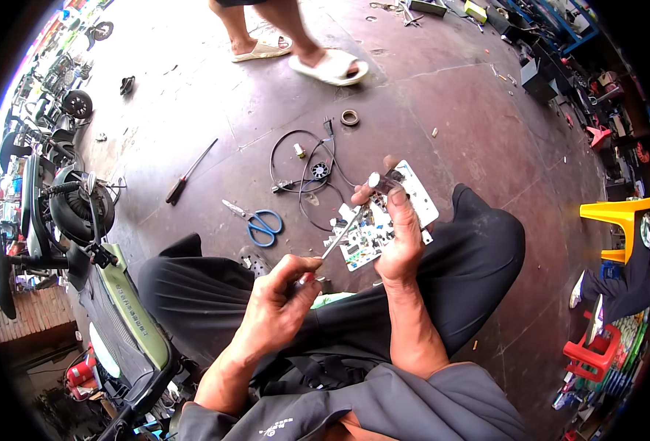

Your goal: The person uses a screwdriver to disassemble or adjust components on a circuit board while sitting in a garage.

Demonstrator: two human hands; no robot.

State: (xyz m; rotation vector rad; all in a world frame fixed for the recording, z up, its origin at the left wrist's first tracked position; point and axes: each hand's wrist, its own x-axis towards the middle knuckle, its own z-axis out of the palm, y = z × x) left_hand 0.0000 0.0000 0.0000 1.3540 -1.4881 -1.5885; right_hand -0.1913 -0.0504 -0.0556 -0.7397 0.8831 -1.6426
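Pinching slim tool (337,239) in left hand (277,305), right hand (398,235) clamping circuit board (384,220) at one o'clock; risking slipping, gouging tracks.

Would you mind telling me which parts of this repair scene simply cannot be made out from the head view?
- Circuit board: its right part is covered by the right hand; its components are too small to tell apart.
- Screwdriver: the handle is buried in the left hand; the tip's contact with the board is unclear.
- Passer-by in sandals: cut off by the top edge.
- Scooter: bent and cropped at the left rim.
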